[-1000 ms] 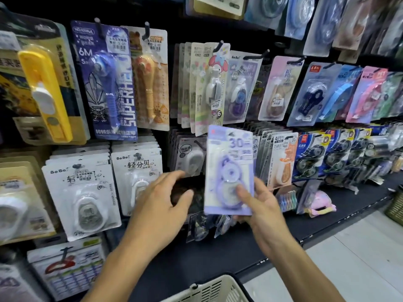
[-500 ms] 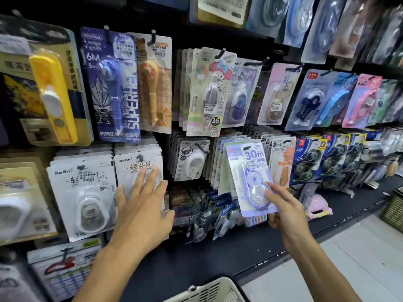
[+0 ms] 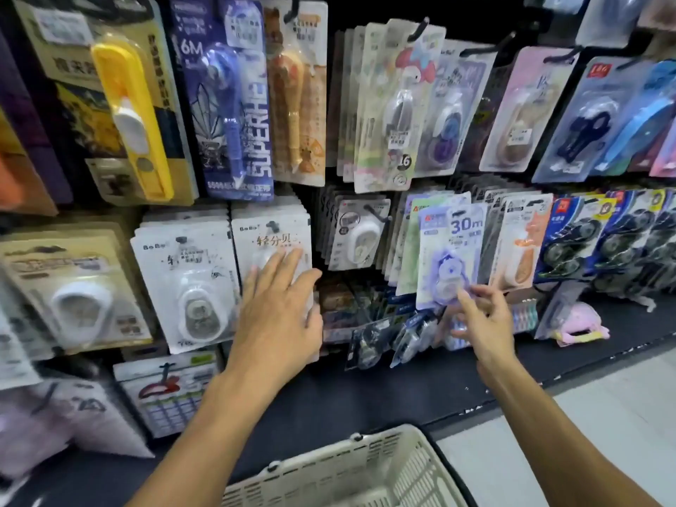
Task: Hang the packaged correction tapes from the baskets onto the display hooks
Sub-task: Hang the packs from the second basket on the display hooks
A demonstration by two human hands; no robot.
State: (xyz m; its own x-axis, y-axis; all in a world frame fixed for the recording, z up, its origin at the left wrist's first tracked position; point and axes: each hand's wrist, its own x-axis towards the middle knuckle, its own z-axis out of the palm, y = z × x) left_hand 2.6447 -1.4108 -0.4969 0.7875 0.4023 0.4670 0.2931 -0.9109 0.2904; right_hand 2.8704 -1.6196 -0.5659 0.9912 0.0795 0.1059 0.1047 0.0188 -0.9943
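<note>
The left hand (image 3: 281, 309) lies flat, fingers straight and spread, pressing on the front of a stack of white cards (image 3: 272, 236) that hang in the lower row of the rack. Each card carries a clear rounded blister over a white dispenser. Beside it to the left hangs a like stack (image 3: 183, 283), its blister glossy and egg-shaped.

The right hand (image 3: 483, 323) reaches to the lilac pack (image 3: 451, 250), a flat card printed "30m" with a clear bubble over a round purple-and-white tape. The forefinger touches the lower edge of the bubble; the other fingers are loosely bent under the card. Whether they pinch it I cannot tell. The pack hangs at the front of a thick row of cards in the lower row, a little tilted, just left of a peach pack (image 3: 523, 247) with an orange animal-shaped dispenser.

Above hangs a row of longer cards: a yellow stick-shaped one (image 3: 128, 115), a blue pen-shaped one (image 3: 226, 104).

A cream plastic basket (image 3: 365, 466) with slotted walls sits at the bottom edge, below the black shelf (image 3: 365, 393).
</note>
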